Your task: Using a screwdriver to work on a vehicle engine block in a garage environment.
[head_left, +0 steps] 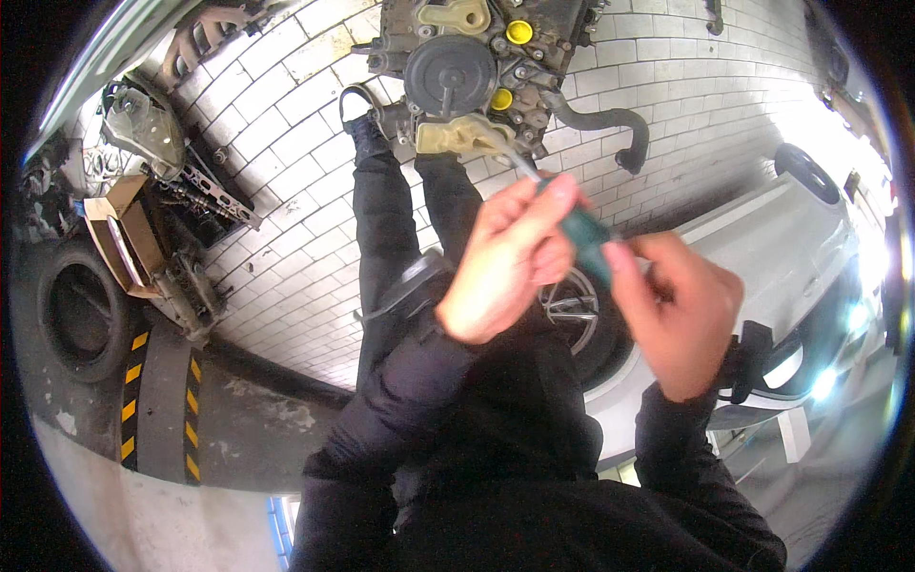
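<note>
One green-handled screwdriver (583, 234), blurred, slants across mid-frame, its shaft (521, 165) pointing toward the engine (481, 76) at top centre; the left grip (508, 255) wraps its handle's front, the right grip (679, 310) pinches its rear.

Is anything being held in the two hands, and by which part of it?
Yes, a green-handled tool with a thin grey shaft. The left hand grips its handle near the shaft; the right hand holds the handle's rear end.

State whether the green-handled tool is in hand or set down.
In hand: the left hand grips the green-handled tool near its shaft; the right hand is at the other end.
</note>
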{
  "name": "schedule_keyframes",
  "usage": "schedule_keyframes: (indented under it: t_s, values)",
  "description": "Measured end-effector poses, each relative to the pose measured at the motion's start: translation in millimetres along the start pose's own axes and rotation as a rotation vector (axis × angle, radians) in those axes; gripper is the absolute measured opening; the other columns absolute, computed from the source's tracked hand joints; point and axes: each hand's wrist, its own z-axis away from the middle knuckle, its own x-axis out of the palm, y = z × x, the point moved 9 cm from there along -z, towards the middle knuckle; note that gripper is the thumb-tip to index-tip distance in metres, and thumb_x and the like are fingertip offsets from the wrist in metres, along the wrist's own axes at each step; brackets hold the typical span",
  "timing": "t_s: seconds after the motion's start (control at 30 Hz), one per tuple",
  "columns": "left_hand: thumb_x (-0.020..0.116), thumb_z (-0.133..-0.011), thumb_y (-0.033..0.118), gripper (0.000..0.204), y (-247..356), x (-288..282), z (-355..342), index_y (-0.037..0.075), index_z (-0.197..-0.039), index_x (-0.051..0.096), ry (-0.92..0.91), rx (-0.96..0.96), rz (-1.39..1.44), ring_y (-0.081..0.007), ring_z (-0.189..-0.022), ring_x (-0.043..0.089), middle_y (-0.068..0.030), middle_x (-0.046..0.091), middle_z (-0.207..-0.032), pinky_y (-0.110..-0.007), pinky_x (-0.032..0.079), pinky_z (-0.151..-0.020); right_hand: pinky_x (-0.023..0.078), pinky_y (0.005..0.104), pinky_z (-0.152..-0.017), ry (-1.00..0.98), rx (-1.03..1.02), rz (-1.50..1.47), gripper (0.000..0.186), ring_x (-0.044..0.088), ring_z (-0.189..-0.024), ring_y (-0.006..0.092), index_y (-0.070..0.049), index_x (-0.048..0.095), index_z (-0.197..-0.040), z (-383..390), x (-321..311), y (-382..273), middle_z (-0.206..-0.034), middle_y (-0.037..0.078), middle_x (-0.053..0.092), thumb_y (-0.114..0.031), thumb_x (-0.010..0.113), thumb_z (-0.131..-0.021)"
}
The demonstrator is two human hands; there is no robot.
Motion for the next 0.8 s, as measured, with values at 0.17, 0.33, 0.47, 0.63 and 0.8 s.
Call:
schedule_keyframes:
  t_s: [0.17,0.33,0.47,0.63,0.8]
  values:
    - [0.056,-0.106,0.032,0.032,33,-50,11,0.005,-0.091,0.060,0.108,0.121,0.006,-0.0046,-0.047,0.033,0.0057,0.040,-0.055,-0.023,0.026,-0.047,0.050,0.0360,-0.064,-0.106,-0.355,-0.025,0.062,0.061,-0.071,0.0244,-0.010,0.061,-0.136,-6,42,-56,-0.093,0.009,0.064,-0.015,0.083,-0.078]
    - [0.055,-0.106,0.032,0.032,51,-63,-3,0.005,-0.090,0.060,0.005,0.143,0.021,-0.0041,-0.046,0.030,0.0064,0.039,-0.054,-0.023,0.025,-0.046,0.053,0.0395,-0.064,-0.093,-0.473,0.056,0.055,0.061,-0.072,0.0263,-0.009,0.059,-0.135,-9,69,-70,-0.084,0.008,0.050,-0.012,0.074,-0.082]
    - [0.051,-0.108,0.033,0.036,40,-68,-4,0.003,-0.089,0.059,0.019,0.065,0.042,-0.0050,-0.046,0.029,0.0063,0.036,-0.053,-0.023,0.024,-0.045,0.053,0.0398,-0.065,-0.103,-0.453,0.112,0.048,0.061,-0.074,0.0282,-0.008,0.062,-0.130,-9,71,-72,-0.085,0.010,0.051,-0.010,0.072,-0.083]
    - [0.052,-0.108,0.033,0.038,35,-62,-3,0.006,-0.082,0.057,-0.004,0.037,0.083,-0.0053,-0.046,0.028,0.0059,0.036,-0.052,-0.023,0.023,-0.044,0.052,0.0416,-0.065,-0.138,-0.409,0.120,0.048,0.061,-0.072,0.0302,-0.008,0.062,-0.130,-7,69,-72,-0.086,0.010,0.052,-0.011,0.072,-0.084]
    - [0.060,-0.104,0.034,0.034,35,-61,8,0.008,-0.081,0.056,-0.023,0.058,0.139,-0.0031,-0.046,0.032,0.0066,0.042,-0.056,-0.022,0.024,-0.045,0.051,0.0424,-0.064,-0.145,-0.395,0.081,0.049,0.061,-0.071,0.0309,-0.008,0.061,-0.132,0,68,-78,-0.086,0.011,0.052,-0.010,0.073,-0.084]
